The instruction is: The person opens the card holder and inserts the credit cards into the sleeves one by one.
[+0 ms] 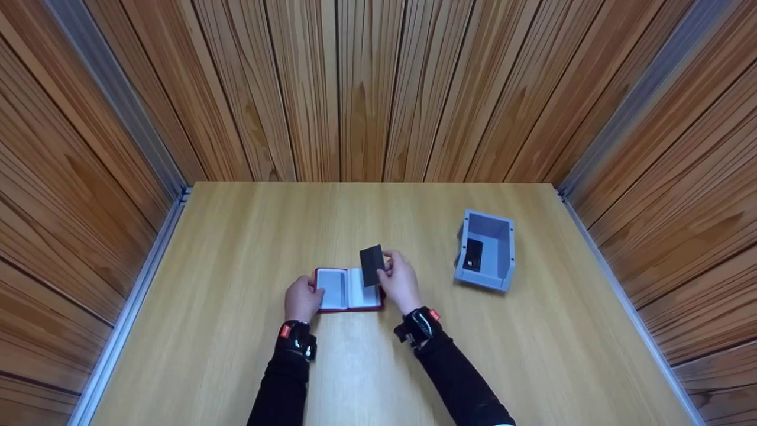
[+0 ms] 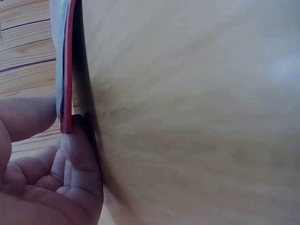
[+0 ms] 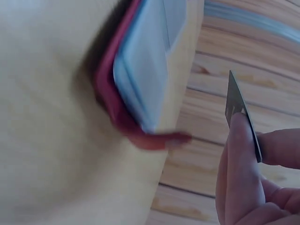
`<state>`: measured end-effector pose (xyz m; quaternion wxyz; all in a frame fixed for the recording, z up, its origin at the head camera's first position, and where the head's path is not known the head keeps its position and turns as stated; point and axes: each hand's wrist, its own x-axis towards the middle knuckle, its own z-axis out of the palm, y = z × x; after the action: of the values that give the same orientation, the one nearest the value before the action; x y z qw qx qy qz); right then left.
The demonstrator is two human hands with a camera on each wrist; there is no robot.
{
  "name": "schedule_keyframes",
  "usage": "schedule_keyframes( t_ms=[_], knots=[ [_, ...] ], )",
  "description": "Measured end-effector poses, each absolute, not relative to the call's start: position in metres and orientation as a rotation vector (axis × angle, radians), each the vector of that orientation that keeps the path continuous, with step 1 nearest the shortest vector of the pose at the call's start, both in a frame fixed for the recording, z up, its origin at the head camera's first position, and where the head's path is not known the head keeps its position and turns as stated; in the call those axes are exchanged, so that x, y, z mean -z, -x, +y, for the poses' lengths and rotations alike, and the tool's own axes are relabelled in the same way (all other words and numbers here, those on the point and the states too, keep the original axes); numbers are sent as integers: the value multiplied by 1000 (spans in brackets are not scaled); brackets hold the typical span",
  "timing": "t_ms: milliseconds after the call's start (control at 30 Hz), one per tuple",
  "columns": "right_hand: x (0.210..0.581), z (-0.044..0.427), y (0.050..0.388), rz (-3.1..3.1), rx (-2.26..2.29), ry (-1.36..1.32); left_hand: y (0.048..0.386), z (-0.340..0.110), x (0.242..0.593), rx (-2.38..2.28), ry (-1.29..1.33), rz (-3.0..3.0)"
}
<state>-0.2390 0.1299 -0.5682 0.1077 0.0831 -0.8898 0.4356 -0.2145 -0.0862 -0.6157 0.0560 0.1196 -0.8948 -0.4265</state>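
A red card holder (image 1: 332,290) lies spread open on the table, its pale plastic sleeves (image 3: 140,65) facing up. Its left edge is pinched by my left hand (image 1: 303,300), thumb on top; the left wrist view has the fingers (image 2: 79,150) beneath the red cover (image 2: 68,70). My right hand (image 1: 402,281) holds a thin black card (image 1: 371,265) by its right side, above the holder's right half. In the right wrist view the card (image 3: 238,101) sits between thumb and fingers, apart from the holder. A red strap (image 3: 157,141) sticks out from the holder's edge.
To the right stands a grey bin (image 1: 511,254) with a flat black item (image 1: 473,254) inside. Wooden plank walls (image 1: 366,89) enclose the table (image 1: 355,378) at the back and both sides, with metal rails along its side edges.
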Motion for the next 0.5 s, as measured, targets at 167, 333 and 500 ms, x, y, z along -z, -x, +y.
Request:
schedule_keyframes(
  t_ms=[167,333,500],
  knots=[
    [571,116,233,-2635,-1288,-314,215,-86,615,1304,-372,-2713],
    [576,104,229,-2652,-1279,-364,215,-86,615,1316,-384,-2708],
    [582,96,227,-2672,-1230,-369,214,-85,616,1309,-366,-2687]
  ],
)
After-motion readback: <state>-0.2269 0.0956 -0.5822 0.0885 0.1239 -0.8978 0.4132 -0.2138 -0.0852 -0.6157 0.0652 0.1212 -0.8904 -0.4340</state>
